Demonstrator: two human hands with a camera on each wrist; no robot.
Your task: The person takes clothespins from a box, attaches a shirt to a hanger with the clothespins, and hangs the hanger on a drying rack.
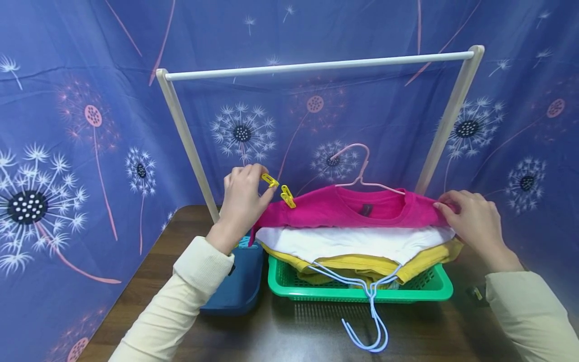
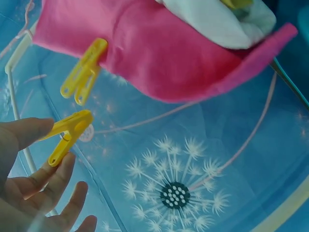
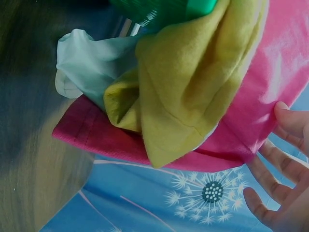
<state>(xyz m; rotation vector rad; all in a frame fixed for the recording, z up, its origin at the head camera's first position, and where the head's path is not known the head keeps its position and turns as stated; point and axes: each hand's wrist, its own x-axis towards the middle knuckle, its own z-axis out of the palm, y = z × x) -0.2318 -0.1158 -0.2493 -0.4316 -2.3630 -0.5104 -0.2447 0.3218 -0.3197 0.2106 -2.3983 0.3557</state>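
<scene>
My left hand (image 1: pixel 242 203) pinches a yellow clothespin (image 2: pixel 72 135) by its handles, between thumb and fingertips. A second yellow clothespin (image 1: pixel 287 197) is clipped on the left shoulder of a magenta shirt (image 1: pixel 312 207), just right of that hand. Inside the shirt sits a pink hanger (image 1: pixel 365 163), its hook rising above the neckline. At the opposite shoulder my right hand (image 1: pixel 475 221) pinches the magenta cloth between thumb and fingers. Under the shirt lie a white garment (image 1: pixel 334 241) and a yellow garment (image 1: pixel 416 266), and light blue hangers (image 1: pixel 373 306) stick out toward me.
The clothes lie over a green basket (image 1: pixel 362 296) on a dark wooden table (image 1: pixel 280 337). A blue container (image 1: pixel 239 286) with clips stands to its left. Behind rises a rack with a white bar (image 1: pixel 316 65) and wooden posts (image 1: pixel 187 141), before a dandelion-print cloth (image 1: pixel 90 50).
</scene>
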